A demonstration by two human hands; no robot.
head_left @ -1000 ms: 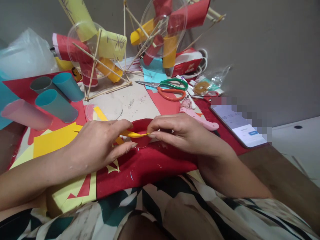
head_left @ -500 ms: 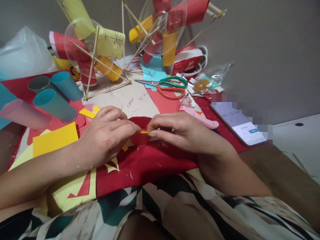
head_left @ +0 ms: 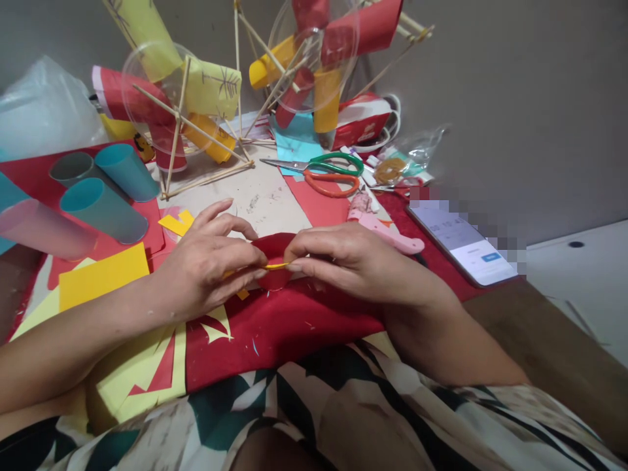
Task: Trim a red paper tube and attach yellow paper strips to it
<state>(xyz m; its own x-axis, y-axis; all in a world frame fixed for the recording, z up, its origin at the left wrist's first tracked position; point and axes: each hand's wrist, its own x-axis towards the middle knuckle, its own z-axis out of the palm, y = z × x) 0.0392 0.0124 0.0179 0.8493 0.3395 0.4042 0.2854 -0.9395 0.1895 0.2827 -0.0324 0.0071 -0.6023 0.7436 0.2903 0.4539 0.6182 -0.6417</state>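
Between my two hands a narrow yellow paper strip is stretched, seen nearly edge-on. My left hand pinches its left part, with the index finger raised a little. The right end sits between thumb and fingers of my right hand. Just behind and below the strip is a round-edged red paper piece, partly hidden by my fingers; whether a hand touches it I cannot tell. Yellow paper scraps lie beyond my left hand, and a yellow paper sheet is left of it.
Scissors with green and orange handles lie beyond my hands. Stick frames with paper tubes stand at the back. Several coloured cups are at the left. A pink glue gun and a phone lie to the right.
My left hand has slid left along the yellow strip and its fingers have lifted, so more of the strip shows. My right hand keeps its pinch. The view has shifted slightly.
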